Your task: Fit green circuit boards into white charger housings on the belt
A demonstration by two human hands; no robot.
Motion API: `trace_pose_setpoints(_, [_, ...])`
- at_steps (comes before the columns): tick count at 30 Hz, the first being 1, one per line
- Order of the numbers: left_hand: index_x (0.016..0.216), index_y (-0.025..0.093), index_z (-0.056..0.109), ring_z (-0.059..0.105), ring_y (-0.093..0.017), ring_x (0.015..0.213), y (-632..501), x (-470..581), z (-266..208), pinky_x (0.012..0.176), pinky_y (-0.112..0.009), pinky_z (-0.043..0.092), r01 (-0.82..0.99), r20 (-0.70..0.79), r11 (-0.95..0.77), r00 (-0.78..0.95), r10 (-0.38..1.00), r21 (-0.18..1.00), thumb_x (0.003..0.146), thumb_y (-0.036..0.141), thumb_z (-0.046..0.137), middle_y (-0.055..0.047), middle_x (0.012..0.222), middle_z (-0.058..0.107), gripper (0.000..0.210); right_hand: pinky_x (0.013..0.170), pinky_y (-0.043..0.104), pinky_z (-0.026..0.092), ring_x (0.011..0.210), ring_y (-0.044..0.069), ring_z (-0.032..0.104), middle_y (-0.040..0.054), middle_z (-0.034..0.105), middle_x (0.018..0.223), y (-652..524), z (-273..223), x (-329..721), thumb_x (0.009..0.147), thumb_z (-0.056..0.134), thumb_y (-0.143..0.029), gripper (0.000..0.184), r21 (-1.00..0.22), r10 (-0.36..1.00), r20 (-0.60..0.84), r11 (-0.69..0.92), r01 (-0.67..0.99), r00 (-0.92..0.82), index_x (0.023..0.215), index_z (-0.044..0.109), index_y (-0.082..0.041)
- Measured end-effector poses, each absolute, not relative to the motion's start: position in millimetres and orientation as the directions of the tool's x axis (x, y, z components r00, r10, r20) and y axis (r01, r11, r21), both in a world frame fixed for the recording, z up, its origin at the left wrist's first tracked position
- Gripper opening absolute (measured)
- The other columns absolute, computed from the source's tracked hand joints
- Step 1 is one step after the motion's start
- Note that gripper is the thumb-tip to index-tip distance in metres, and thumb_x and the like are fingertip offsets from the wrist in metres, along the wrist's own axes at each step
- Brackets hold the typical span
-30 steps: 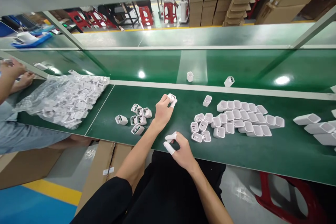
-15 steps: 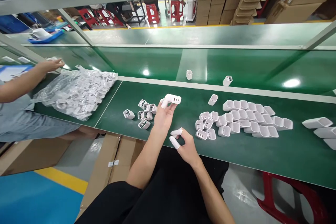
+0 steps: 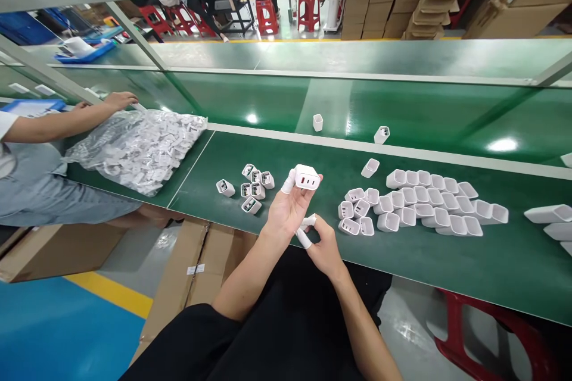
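My left hand (image 3: 288, 205) holds up a white charger housing (image 3: 307, 178), its end with the port slots turned toward me. Just below, my right hand (image 3: 322, 245) is closed in a pinch beside my left wrist; whatever lies between its fingertips cannot be made out. White finger cots cover the thumb and a finger of the right hand, and the left thumb. To the left stands a cluster of housings with circuit parts inside (image 3: 254, 189). On the right, several housings with port slots (image 3: 356, 209) stand beside rows of hollow white housings (image 3: 424, 199).
A clear plastic bag of white parts (image 3: 143, 146) lies at the left, near a co-worker's hand (image 3: 121, 100). Single housings stand on the green belt (image 3: 317, 122) behind the pale strip. A red stool (image 3: 487, 333) is at lower right, cardboard boxes (image 3: 196, 274) below the table.
My left hand has moved right and turned the housing so its port end faces me more. My right hand has come closer to the left wrist. The co-worker's hand has moved toward the bag.
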State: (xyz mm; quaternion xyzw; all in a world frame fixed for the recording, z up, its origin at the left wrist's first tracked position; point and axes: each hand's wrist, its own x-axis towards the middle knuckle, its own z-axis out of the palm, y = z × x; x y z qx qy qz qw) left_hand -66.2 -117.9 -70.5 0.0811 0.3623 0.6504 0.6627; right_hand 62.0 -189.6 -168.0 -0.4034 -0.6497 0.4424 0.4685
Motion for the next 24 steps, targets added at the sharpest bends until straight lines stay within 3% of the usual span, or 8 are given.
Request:
trace_pose_setpoints(7, [0.118, 0.016, 0.08, 0.087, -0.023, 0.118, -119.1, -66.0, -56.6, 0.109, -0.033, 0.071, -0.899, -0.472, 0.094, -0.133, 0.872, 0.428, 0.119, 0.025, 0.058, -0.011, 0.121, 0.087, 0.023, 0.08, 0.036, 0.054, 0.082, 0.019, 0.063, -0.0007, 0.068, 0.09, -189.6, -166.7, 62.4, 0.107, 0.074, -0.033, 0.007, -0.949, 0.934, 0.26, 0.293, 0.113, -0.244, 0.106, 0.075, -0.026])
trace_pose_setpoints(10, [0.111, 0.018, 0.08, 0.086, -0.025, 0.121, -117.3, -71.0, -74.4, 0.111, -0.037, 0.071, -0.859, -0.395, 0.053, -0.179, 0.901, 0.51, 0.112, 0.032, 0.074, -0.01, 0.124, 0.087, 0.015, 0.082, 0.037, 0.055, 0.084, 0.019, 0.065, -0.0002, 0.069, 0.092, -189.8, -165.6, 63.0, 0.108, 0.074, -0.033, 0.008, -0.948, 0.933, 0.262, 0.296, 0.114, -0.245, 0.112, 0.077, -0.027])
trace_pose_setpoints(12, [0.107, 0.021, 0.079, 0.085, -0.026, 0.117, -113.7, -76.6, -92.5, 0.107, -0.04, 0.073, -0.767, -0.26, -0.025, -0.247, 0.933, 0.641, 0.1, 0.038, 0.09, -0.008, 0.123, 0.086, 0.022, 0.083, 0.037, 0.056, 0.085, 0.019, 0.066, 0.0, 0.069, 0.092, -190.0, -164.9, 63.1, 0.108, 0.074, -0.032, 0.009, -0.948, 0.933, 0.264, 0.298, 0.114, -0.243, 0.115, 0.077, -0.027])
trace_pose_setpoints(14, [0.105, 0.023, 0.078, 0.084, -0.023, 0.113, -107.6, -85.4, -112.4, 0.102, -0.038, 0.073, -0.545, -0.043, -0.178, -0.367, 0.929, 0.819, 0.088, 0.04, 0.1, -0.005, 0.12, 0.082, 0.033, 0.083, 0.038, 0.057, 0.085, 0.019, 0.066, 0.0004, 0.069, 0.093, -190.1, -164.6, 63.0, 0.108, 0.075, -0.033, 0.01, -0.947, 0.934, 0.266, 0.299, 0.114, -0.24, 0.116, 0.078, -0.027])
trace_pose_setpoints(16, [0.107, 0.024, 0.078, 0.081, -0.021, 0.113, -99.9, -97.4, -131.2, 0.1, -0.036, 0.072, -0.152, 0.233, -0.319, -0.413, 0.881, 0.935, 0.088, 0.036, 0.1, -0.005, 0.12, 0.075, 0.032, 0.083, 0.038, 0.058, 0.085, 0.019, 0.067, 0.0009, 0.07, 0.093, -190.2, -164.8, 62.6, 0.108, 0.075, -0.032, 0.01, -0.947, 0.933, 0.268, 0.301, 0.115, -0.239, 0.116, 0.078, -0.027])
trace_pose_setpoints(18, [0.11, 0.023, 0.078, 0.078, -0.02, 0.113, -92.4, -110.6, -146.7, 0.099, -0.035, 0.07, 0.305, 0.463, -0.381, -0.27, 0.844, 0.873, 0.098, 0.031, 0.088, -0.006, 0.12, 0.069, 0.018, 0.083, 0.038, 0.058, 0.085, 0.02, 0.067, 0.0012, 0.07, 0.094, -190.5, -165.6, 62.3, 0.109, 0.073, -0.032, 0.009, -0.945, 0.933, 0.271, 0.304, 0.116, -0.238, 0.115, 0.078, -0.027])
trace_pose_setpoints(20, [0.104, 0.022, 0.076, 0.075, -0.019, 0.106, -86.6, -122.1, -157.8, 0.095, -0.034, 0.068, 0.592, 0.534, -0.395, -0.072, 0.842, 0.702, 0.106, 0.024, 0.076, -0.007, 0.116, 0.065, 0.003, 0.084, 0.038, 0.058, 0.085, 0.02, 0.067, 0.0015, 0.07, 0.093, -191.1, -166.7, 62.2, 0.11, 0.072, -0.032, 0.01, -0.945, 0.932, 0.273, 0.307, 0.117, -0.238, 0.115, 0.078, -0.027])
trace_pose_setpoints(24, [0.088, 0.021, 0.067, 0.068, -0.017, 0.09, -81.9, -133.5, -169.4, 0.084, -0.031, 0.061, 0.721, 0.54, -0.402, 0.046, 0.841, 0.564, 0.106, 0.017, 0.071, -0.005, 0.108, 0.061, 0.019, 0.083, 0.038, 0.059, 0.086, 0.02, 0.067, 0.0019, 0.07, 0.094, -191.5, -167.8, 62.7, 0.109, 0.073, -0.034, 0.011, -0.945, 0.932, 0.264, 0.301, 0.128, -0.248, 0.116, 0.078, -0.027])
